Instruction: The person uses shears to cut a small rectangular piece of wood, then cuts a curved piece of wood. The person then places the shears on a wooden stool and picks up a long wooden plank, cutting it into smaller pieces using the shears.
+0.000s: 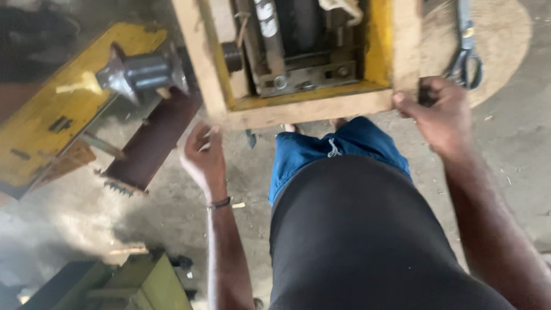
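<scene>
A yellow-painted wooden frame [310, 109] stands in front of me, with metal machine parts inside it. My right hand [439, 112] grips the frame's near right corner, thumb on the front rail. My left hand [204, 155] hovers just below the frame's near left corner, fingers curled and holding a small thin pale object; it does not clearly touch the wood. A dark cord bracelet sits on that wrist. My black shirt and blue shorts fill the lower middle of the view.
A grey metal spindle [140, 72] juts out at the left above a dark reddish steel beam [152, 140]. A yellow panel [51, 109] lies at far left. Large scissors [465, 57] rest on the concrete floor at upper right. A green metal object [138, 284] sits at bottom left.
</scene>
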